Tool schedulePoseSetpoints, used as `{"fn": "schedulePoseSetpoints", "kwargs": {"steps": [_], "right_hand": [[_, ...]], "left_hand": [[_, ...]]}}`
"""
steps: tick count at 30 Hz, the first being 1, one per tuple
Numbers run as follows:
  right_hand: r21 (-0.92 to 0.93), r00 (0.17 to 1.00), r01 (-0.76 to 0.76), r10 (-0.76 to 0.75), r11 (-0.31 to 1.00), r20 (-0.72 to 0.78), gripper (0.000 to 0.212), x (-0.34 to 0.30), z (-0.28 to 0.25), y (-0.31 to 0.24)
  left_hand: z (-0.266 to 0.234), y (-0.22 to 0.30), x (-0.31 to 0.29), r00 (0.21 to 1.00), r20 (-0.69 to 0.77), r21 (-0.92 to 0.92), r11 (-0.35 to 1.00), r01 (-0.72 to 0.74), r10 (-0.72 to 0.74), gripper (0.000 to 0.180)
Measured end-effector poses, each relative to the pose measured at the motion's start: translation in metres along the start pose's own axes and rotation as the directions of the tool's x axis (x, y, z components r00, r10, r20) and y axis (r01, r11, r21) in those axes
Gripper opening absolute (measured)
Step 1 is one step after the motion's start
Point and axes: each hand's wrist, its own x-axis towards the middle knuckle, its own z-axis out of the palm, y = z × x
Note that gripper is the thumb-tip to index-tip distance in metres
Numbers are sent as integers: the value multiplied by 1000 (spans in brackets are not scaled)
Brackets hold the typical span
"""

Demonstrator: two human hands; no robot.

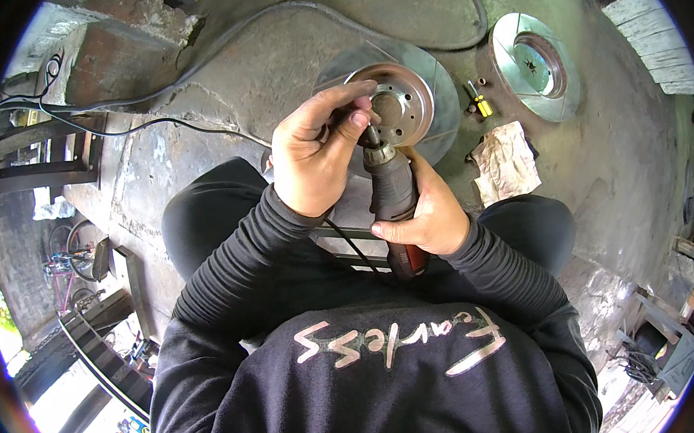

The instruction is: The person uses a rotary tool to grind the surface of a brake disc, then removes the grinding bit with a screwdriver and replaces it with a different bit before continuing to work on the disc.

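Note:
My right hand [431, 210] is wrapped around the dark body of a die grinder [394, 185], its nose pointing away from me. A dark metal bit [371, 137] sticks out of the silver collar at that nose. The thumb and fingers of my left hand [310, 151] are pinched together at the bit, partly hiding it. Just beyond both hands a brake disc [440, 89] lies flat, its raised hub ring bored with several holes. The black power cord [353, 244] hangs between my knees.
Right of the brake disc lie a yellow-handled screwdriver [483, 107] and a crumpled beige cloth [507, 163]. A second brake disc [505, 61] rests farther right. A grey hose [230, 44] curves across the concrete floor. A dark metal frame [41, 153] stands at left, with bicycles [76, 255] nearby.

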Motion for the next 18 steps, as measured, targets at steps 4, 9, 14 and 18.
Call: {"fn": "schedulePoseSetpoints", "kwargs": {"steps": [4, 9, 14, 18], "right_hand": [[38, 1000, 2, -3, 999, 14, 91, 1, 2, 4], [101, 999, -46, 45, 994, 13, 90, 0, 5, -1], [116, 1000, -26, 25, 993, 10, 89, 0, 6, -1], [109, 1000, 10, -9, 994, -8, 83, 0, 6, 1]], "left_hand": [[-1, -3, -3, 999, -21, 39, 999, -31, 32, 24], [-2, 0, -4, 1000, -10, 59, 998, -29, 29, 25], [0, -1, -5, 999, -31, 23, 999, -21, 22, 24], [2, -3, -5, 998, -51, -17, 999, -30, 29, 24]]}}
